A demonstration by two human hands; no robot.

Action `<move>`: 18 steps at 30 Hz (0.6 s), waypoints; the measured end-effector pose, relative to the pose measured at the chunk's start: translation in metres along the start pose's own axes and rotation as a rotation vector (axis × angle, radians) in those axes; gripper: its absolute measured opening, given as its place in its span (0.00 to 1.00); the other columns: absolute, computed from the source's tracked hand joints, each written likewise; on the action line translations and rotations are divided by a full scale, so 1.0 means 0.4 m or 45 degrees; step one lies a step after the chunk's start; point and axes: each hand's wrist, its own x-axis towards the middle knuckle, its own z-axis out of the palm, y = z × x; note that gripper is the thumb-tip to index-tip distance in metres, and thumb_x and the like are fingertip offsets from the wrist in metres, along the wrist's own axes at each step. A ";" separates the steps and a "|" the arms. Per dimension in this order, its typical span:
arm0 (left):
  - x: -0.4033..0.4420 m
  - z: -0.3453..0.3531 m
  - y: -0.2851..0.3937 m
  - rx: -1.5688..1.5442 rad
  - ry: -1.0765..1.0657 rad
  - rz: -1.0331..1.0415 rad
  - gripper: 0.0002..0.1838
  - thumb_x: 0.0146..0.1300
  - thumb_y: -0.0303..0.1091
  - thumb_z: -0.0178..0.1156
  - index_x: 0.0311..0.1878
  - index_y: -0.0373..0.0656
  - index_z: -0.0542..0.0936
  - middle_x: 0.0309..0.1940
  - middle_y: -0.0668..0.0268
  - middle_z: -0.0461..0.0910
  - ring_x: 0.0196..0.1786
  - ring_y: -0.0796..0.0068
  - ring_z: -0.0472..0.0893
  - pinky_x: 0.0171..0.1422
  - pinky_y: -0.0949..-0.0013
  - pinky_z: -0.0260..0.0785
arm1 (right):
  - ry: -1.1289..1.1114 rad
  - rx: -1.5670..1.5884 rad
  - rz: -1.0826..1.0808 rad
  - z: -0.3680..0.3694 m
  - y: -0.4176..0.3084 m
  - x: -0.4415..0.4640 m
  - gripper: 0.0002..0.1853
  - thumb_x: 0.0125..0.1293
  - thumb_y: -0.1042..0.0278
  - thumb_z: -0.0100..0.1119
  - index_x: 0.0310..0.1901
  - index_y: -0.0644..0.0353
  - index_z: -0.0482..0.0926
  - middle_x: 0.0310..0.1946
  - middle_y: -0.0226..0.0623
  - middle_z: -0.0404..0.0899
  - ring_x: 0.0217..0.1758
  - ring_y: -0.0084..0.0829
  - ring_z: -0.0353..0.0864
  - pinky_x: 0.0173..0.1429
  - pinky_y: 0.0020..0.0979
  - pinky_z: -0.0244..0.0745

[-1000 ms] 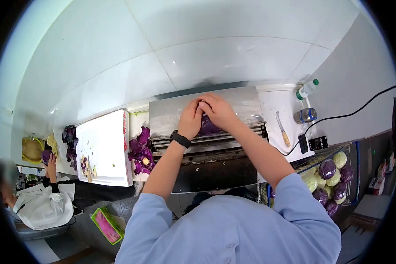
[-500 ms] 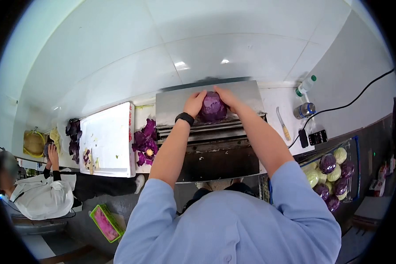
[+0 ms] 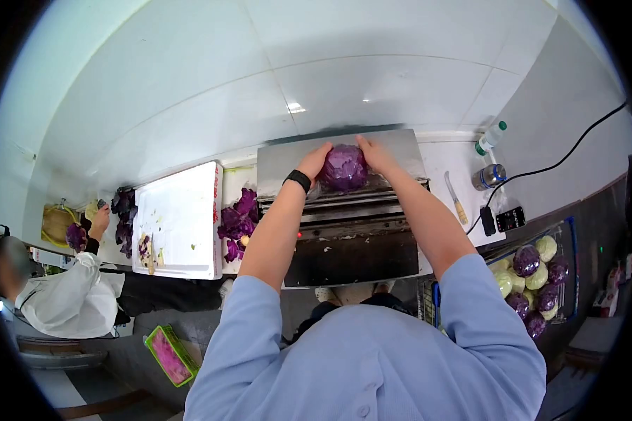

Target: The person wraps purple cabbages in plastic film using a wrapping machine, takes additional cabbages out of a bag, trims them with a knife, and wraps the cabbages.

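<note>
A round red cabbage (image 3: pixel 345 169) with a glossy surface, seemingly under clear film, sits at the front edge of the metal plate (image 3: pixel 279 163) of a bench machine. My left hand (image 3: pixel 315 163) grips its left side and my right hand (image 3: pixel 378 156) its upper right side; some fingertips are hidden behind it. Just in front of the cabbage run the machine's metal bars (image 3: pixel 354 208), with a dark flat surface (image 3: pixel 354 258) nearer me.
Purple leaves (image 3: pixel 239 219) and a white foam box (image 3: pixel 179 210) lie left. A curved knife (image 3: pixel 456 198), bottle (image 3: pixel 491 137), jar (image 3: pixel 488 177) and phone (image 3: pixel 510 219) stand right, above a crate of cabbages (image 3: pixel 534 274). A co-worker (image 3: pixel 70 295) holds a red cabbage (image 3: pixel 76 237) far left.
Both my hands stay on the cabbage, and more of its front shows between them. The co-worker's hands have moved apart, one now raised to the right. The view has shifted slightly.
</note>
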 end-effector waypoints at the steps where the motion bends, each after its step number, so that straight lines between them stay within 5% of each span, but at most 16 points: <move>1: -0.001 -0.001 0.006 -0.037 -0.053 -0.028 0.38 0.72 0.59 0.54 0.70 0.33 0.72 0.68 0.52 0.75 0.66 0.58 0.76 0.71 0.58 0.65 | -0.009 -0.133 -0.065 -0.045 -0.037 -0.031 0.41 0.77 0.31 0.36 0.65 0.65 0.77 0.65 0.62 0.74 0.69 0.57 0.72 0.73 0.46 0.64; 4: 0.086 -0.059 -0.043 0.585 0.039 0.274 0.36 0.74 0.59 0.49 0.69 0.36 0.74 0.66 0.48 0.77 0.66 0.49 0.76 0.71 0.55 0.64 | 0.024 -0.259 -0.119 -0.111 -0.109 -0.104 0.44 0.76 0.29 0.33 0.67 0.68 0.74 0.68 0.61 0.71 0.74 0.56 0.68 0.76 0.45 0.60; 7: -0.006 -0.024 0.039 0.958 0.404 0.135 0.36 0.75 0.60 0.44 0.65 0.35 0.76 0.61 0.42 0.78 0.65 0.40 0.75 0.71 0.53 0.64 | -0.015 -0.085 -0.064 -0.019 0.012 -0.034 0.44 0.76 0.29 0.36 0.67 0.69 0.74 0.67 0.61 0.73 0.74 0.56 0.68 0.75 0.46 0.62; 10: 0.146 -0.062 -0.114 0.598 0.435 0.272 0.35 0.75 0.60 0.43 0.58 0.33 0.80 0.56 0.41 0.81 0.62 0.37 0.77 0.69 0.53 0.66 | -0.092 0.072 0.009 0.015 0.007 -0.036 0.44 0.75 0.29 0.39 0.69 0.69 0.71 0.66 0.61 0.73 0.73 0.56 0.69 0.74 0.46 0.64; 13: 0.098 -0.080 -0.078 1.063 0.470 0.414 0.33 0.75 0.58 0.47 0.54 0.33 0.82 0.52 0.42 0.83 0.60 0.42 0.79 0.67 0.56 0.67 | 0.023 -0.122 -0.086 -0.032 -0.030 -0.079 0.44 0.75 0.30 0.43 0.74 0.66 0.64 0.68 0.63 0.71 0.74 0.56 0.69 0.75 0.44 0.63; 16: 0.018 -0.090 -0.045 0.556 0.450 0.518 0.29 0.74 0.55 0.53 0.59 0.35 0.80 0.53 0.48 0.83 0.61 0.51 0.80 0.65 0.59 0.68 | 0.104 0.045 -0.248 -0.093 -0.052 -0.101 0.48 0.70 0.35 0.56 0.79 0.62 0.54 0.70 0.63 0.68 0.73 0.56 0.69 0.77 0.44 0.61; 18: -0.081 -0.045 -0.016 0.234 0.247 0.351 0.32 0.72 0.53 0.59 0.67 0.36 0.70 0.60 0.55 0.78 0.63 0.58 0.77 0.69 0.61 0.66 | -0.063 0.136 -0.365 -0.119 -0.068 -0.125 0.54 0.63 0.42 0.68 0.81 0.58 0.48 0.73 0.62 0.63 0.73 0.56 0.69 0.78 0.44 0.62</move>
